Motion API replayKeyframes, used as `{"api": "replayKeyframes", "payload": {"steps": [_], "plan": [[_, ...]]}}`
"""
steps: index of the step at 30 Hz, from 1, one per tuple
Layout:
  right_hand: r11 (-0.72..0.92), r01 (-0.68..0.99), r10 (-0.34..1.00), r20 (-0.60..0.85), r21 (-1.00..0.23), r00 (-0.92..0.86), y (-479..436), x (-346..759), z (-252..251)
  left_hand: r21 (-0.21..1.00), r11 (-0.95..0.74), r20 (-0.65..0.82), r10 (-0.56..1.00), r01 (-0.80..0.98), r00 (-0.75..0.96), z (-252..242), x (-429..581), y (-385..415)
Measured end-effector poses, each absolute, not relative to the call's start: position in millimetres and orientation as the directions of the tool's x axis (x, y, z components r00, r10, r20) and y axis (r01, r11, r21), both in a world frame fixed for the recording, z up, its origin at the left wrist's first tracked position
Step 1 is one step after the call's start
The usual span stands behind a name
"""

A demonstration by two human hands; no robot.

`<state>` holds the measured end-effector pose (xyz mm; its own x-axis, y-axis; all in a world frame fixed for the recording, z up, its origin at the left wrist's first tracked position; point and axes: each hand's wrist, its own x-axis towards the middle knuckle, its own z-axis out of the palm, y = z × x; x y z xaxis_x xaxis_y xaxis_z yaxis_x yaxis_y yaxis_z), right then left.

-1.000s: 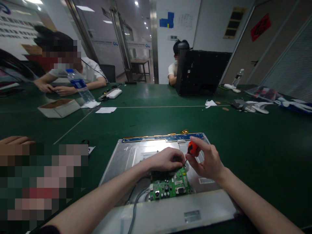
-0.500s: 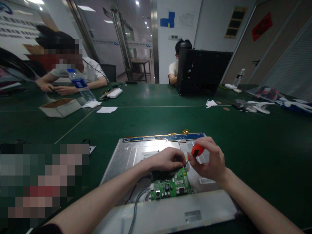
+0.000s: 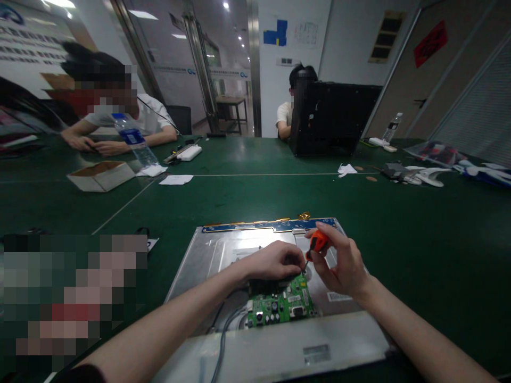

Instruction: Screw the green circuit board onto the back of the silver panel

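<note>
A bare metal display panel [image 3: 223, 250] lies back-up on the green table in front of me. A green circuit board [image 3: 279, 306] sits on its near middle, with grey cables running toward me. My right hand [image 3: 339, 266] is closed on a small orange-handled screwdriver [image 3: 317, 242], its tip pointing down at the board's far edge. My left hand [image 3: 273, 260] rests with curled fingers on the board's far end, fingertips pinched close to the screwdriver tip; what they hold is hidden.
A person with a water bottle [image 3: 131, 141] and an open cardboard box [image 3: 99, 175] sits at the far left. Another person sits behind a black monitor back [image 3: 331, 117]. Papers, a white device [image 3: 189, 152] and white parts [image 3: 423, 175] lie further off.
My right hand has turned the screwdriver handle slightly, its orange grip shifting a little between the frames. My left hand stays on the board. The view has drifted slightly.
</note>
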<state>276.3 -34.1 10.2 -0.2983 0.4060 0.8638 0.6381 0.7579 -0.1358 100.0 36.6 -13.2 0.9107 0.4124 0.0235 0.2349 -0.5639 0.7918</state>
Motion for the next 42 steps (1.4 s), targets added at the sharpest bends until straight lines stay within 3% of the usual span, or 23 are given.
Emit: {"api": "replayKeyframes", "payload": {"steps": [12,27,42], "plan": [[0.751,0.656,0.328,0.903,-0.071,-0.278,-33.2,275.0,9.3,0.794,-0.564,0.037,0.417,0.226,0.908,-15.3,99.4,38.1],[0.803,0.583,0.363,0.875,-0.120,-0.320,-33.8,274.5,15.5,0.778,-0.575,0.014,0.417,0.252,0.909,-9.6,100.8,35.3],[0.763,0.640,0.356,0.887,-0.094,-0.295,-31.5,275.8,11.9,0.786,-0.575,0.030,0.405,0.229,0.914,-16.0,99.7,39.1]]}}
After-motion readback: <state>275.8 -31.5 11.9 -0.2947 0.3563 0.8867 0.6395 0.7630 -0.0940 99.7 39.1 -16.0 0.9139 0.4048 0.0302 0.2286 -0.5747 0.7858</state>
